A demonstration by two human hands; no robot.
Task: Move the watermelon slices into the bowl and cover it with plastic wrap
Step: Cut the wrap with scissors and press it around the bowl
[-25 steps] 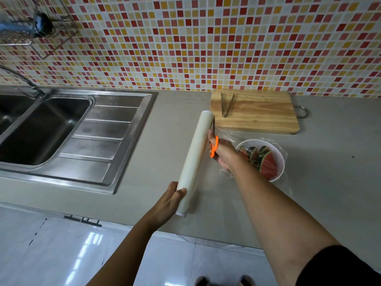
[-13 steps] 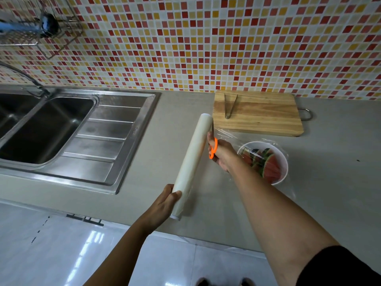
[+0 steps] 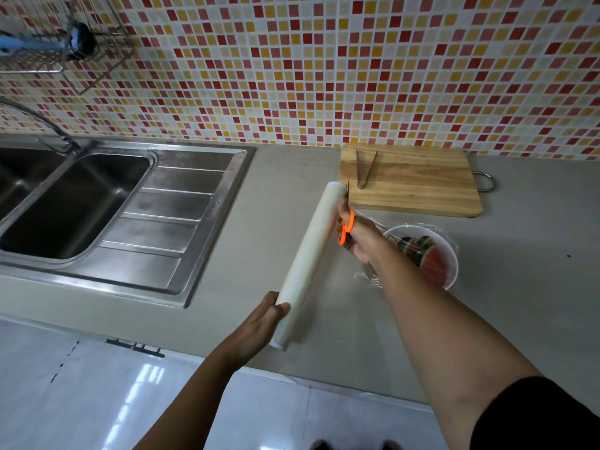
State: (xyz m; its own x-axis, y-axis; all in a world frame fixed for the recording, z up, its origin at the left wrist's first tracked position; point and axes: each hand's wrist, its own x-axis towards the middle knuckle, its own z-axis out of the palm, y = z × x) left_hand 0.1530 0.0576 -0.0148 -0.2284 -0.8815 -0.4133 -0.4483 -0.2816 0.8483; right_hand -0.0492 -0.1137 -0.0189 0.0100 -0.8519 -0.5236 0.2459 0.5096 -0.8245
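You have the watermelon slices (image 3: 428,263), red with striped green rind, fanned inside the white bowl (image 3: 418,227). Clear film (image 3: 370,278) lies over the bowl and is crumpled at its near-left edge. The long white plastic wrap roll (image 3: 311,254) slants just left of the bowl.

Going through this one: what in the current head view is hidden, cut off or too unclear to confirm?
Head view:
- Scissors: right hand and roll hide most of the blades; cutting progress unclear.
- Watermelon slices: right forearm and wrinkled plastic wrap cover part of the bowl; count unclear.
- Sink: cut off by the left edge.
- Rack contents, top left: blurred.
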